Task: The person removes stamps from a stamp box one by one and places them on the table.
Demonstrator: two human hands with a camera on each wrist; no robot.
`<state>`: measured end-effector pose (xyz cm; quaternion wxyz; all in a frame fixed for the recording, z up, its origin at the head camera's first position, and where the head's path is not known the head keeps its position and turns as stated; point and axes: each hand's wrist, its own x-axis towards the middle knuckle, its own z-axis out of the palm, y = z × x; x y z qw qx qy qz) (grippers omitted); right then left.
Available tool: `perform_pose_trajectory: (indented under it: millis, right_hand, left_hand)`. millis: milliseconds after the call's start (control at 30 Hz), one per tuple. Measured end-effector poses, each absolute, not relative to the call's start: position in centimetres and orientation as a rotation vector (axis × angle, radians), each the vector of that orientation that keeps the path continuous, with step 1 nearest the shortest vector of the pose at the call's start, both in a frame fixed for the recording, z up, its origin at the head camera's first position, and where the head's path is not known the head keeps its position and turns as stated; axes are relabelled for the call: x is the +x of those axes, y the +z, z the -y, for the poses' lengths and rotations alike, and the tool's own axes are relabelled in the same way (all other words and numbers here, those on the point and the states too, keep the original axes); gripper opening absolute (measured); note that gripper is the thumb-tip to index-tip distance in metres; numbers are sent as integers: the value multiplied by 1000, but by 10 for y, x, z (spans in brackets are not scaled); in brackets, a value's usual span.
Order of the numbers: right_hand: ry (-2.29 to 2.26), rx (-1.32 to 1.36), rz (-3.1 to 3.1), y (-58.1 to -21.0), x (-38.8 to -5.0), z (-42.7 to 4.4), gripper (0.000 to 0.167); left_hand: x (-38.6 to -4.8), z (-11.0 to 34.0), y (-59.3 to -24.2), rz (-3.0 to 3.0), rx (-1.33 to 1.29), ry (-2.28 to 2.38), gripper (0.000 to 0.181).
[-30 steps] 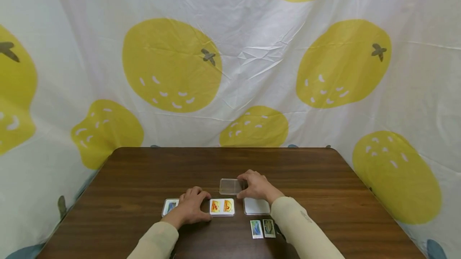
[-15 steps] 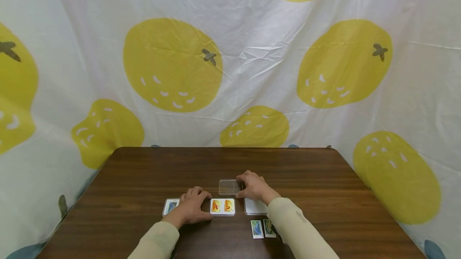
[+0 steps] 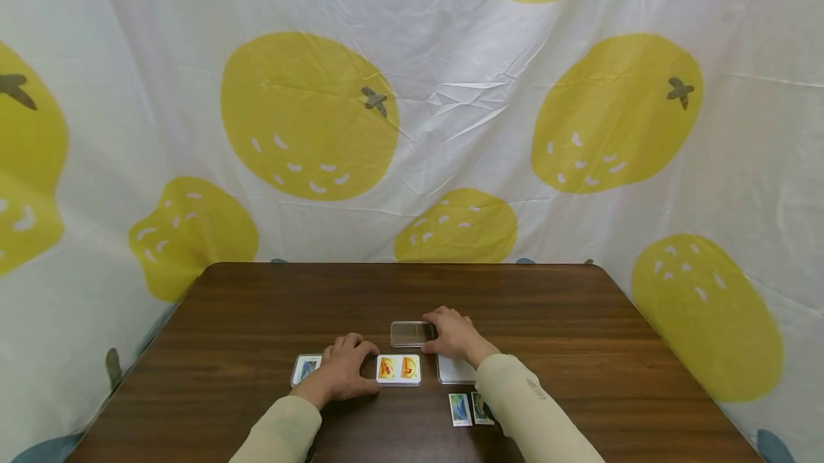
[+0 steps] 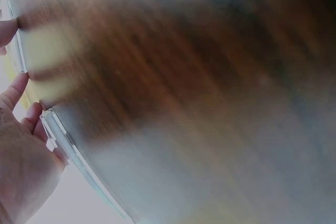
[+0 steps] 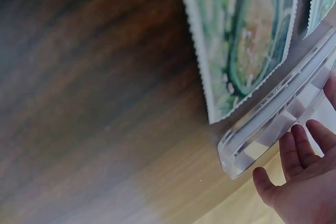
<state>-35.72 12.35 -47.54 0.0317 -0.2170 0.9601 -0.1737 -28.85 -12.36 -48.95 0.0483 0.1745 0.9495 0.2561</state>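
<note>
A flat clear case [image 3: 398, 381] with two orange-and-yellow stamps [image 3: 386, 368] lies in front of me. My left hand [image 3: 341, 370] grips its left end, thumb at the near corner and fingers at the far one. Beyond it, my right hand [image 3: 455, 334] pinches the right end of a clear plastic lid [image 3: 407, 334] between thumb and fingers. Behind my left hand shows part of another case [image 3: 305, 368] with a bluish stamp. In the left wrist view, fingertips [image 4: 20, 83] meet a clear edge. Whether the lid touches the table cannot be told.
Under my right forearm lies a white-backed clear case [image 3: 455, 371], partly covered. Two loose stamps, a blue-green one [image 3: 460, 410] and a darker one [image 5: 257, 35] with perforated edges, lie nearer me. The brown wooden table [image 3: 309, 291] ends before a fruit-print cloth [image 3: 450, 148].
My right hand has shifted slightly left and nearer with the clear lid, whose outline looks a little flatter. The left hand and the stamp case stay in place.
</note>
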Motion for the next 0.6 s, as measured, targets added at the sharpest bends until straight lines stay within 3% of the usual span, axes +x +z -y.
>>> perform_pose_trajectory:
  millis: [600]
  right_hand:
    - [-534,-693,-2962,-471,-355,-123,54]
  left_hand:
    - [-289,125,-489,-2883,534,783,51]
